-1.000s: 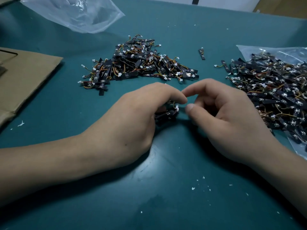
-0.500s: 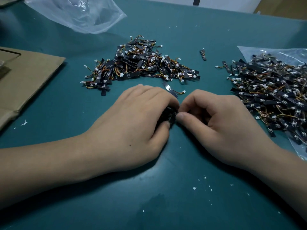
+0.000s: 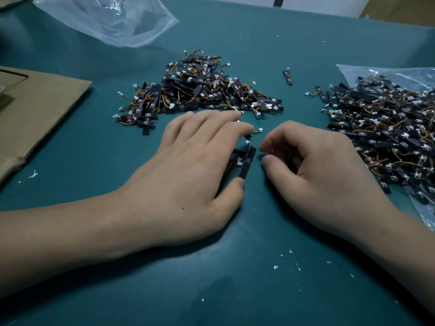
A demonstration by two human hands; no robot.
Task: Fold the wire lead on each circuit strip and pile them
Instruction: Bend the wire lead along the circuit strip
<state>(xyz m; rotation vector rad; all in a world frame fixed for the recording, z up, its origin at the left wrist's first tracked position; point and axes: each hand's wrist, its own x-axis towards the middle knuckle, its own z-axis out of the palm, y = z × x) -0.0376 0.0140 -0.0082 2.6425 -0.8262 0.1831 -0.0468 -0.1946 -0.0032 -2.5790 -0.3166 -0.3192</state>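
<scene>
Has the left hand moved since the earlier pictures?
Yes. The left hand stretched forward, toward the near edge of the middle circuit strip pile.
</scene>
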